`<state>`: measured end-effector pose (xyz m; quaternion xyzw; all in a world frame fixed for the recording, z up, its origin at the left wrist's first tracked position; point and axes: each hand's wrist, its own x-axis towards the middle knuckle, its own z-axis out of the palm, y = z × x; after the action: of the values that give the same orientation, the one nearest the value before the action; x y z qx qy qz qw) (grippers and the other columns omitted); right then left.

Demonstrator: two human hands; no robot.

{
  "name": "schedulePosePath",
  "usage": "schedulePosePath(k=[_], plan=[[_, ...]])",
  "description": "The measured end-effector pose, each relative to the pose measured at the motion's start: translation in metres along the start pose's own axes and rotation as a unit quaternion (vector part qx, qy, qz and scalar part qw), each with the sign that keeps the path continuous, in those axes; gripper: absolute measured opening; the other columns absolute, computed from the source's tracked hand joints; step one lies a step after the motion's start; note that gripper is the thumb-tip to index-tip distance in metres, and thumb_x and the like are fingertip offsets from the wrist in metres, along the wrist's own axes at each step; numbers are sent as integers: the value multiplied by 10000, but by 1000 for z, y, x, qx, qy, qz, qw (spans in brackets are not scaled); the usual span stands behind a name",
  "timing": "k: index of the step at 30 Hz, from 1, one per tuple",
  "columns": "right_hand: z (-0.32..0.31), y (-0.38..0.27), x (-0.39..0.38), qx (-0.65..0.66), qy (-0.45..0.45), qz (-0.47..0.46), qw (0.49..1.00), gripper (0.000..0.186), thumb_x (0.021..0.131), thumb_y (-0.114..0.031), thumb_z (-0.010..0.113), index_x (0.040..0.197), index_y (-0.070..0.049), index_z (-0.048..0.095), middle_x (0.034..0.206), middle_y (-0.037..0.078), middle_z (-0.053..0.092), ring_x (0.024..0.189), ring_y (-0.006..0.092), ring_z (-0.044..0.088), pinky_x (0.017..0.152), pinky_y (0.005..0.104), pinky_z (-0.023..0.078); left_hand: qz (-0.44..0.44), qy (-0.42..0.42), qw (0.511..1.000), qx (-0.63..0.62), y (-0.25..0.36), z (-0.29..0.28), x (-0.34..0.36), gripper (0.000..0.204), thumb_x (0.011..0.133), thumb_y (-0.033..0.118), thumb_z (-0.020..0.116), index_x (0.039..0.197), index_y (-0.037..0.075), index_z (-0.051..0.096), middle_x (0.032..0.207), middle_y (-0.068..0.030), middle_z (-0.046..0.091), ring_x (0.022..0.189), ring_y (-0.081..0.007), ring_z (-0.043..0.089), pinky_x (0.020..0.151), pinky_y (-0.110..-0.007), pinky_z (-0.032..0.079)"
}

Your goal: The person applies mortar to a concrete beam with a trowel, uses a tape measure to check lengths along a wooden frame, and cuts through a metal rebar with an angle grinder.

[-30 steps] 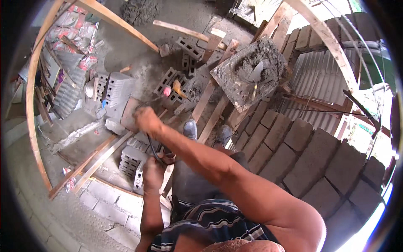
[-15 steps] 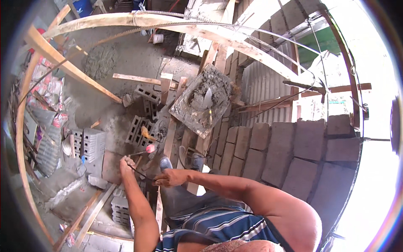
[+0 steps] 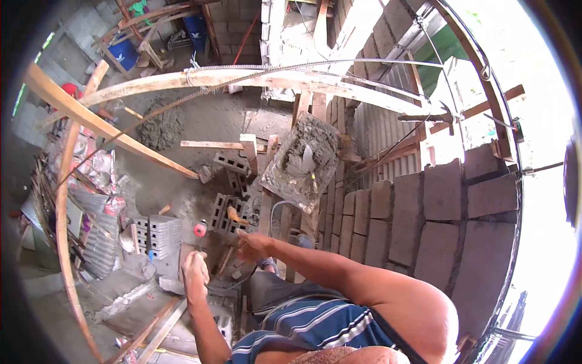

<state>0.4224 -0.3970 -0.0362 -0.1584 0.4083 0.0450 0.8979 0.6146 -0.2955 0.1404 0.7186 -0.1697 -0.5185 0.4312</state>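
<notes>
My left hand [image 3: 195, 271] is closed, its fingers curled; what it grips is hidden. Just beyond it is a small round pink-red object [image 3: 200, 228], and I cannot tell whether it is tied to anything in the hand. To the right, my right hand [image 3: 250, 246] reaches leftward with its fingers apart, and nothing shows in them. A dark thin hose or cord [image 3: 233, 286] curves below the hands toward my legs. Ahead stands a mortar board [image 3: 284, 187] heaped with wet grey mortar [image 3: 319, 141], a trowel [image 3: 308, 159] resting in it.
A block wall [image 3: 394, 212] rises on my right. A curved timber [image 3: 260, 77] and a rebar [image 3: 357, 60] cross ahead; a hammer [image 3: 445, 118] hangs at their right end. Hollow blocks [image 3: 159, 235] stand at left, and mortar [image 3: 160, 127] is piled on the floor.
My view has shifted, showing more of the far side. The dark cord stretched between my hands has slackened and dropped; my right hand has let go. The pink-red object now sits further left.
</notes>
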Motion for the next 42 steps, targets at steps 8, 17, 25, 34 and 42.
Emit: schedulePosePath(k=[8,17,25,34,42], plan=[[26,-81,84,289,-72,-76,952,549,1013,-521,507,1262,-32,532,931,158,641,669,280,604,603,556,539,81,-169,968,169,83,22,-146,215,996,214,539,1037,41,659,634,102,391,540,-14,351,482,-199,267],[24,-37,-131,-201,59,-34,977,661,993,-660,454,928,-32,651,766,83,638,513,172,557,453,317,434,36,-104,970,-217,127,80,-118,194,1037,190,554,1111,18,605,682,22,509,449,-32,300,388,-211,264],[-126,5,-136,526,76,-213,820,422,1049,-488,483,852,-115,468,717,57,492,562,167,477,474,323,405,40,-432,896,92,136,130,-158,212,1009,148,580,1132,-14,637,691,50,496,569,-30,379,532,-213,320],[-133,14,-217,340,255,-229,876,162,1028,-187,500,913,-106,580,582,-94,374,433,55,288,392,252,188,-113,-546,824,101,18,98,-71,679,1030,512,510,1456,-14,467,1285,-172,653,1152,-247,625,933,-399,530],[-41,-22,-354,-107,302,-359,877,227,977,-205,570,890,-19,665,661,26,543,551,134,514,490,315,390,-295,-314,899,-75,-48,234,69,971,878,759,556,1426,-33,439,1239,-235,628,1112,-336,644,960,-495,531]])
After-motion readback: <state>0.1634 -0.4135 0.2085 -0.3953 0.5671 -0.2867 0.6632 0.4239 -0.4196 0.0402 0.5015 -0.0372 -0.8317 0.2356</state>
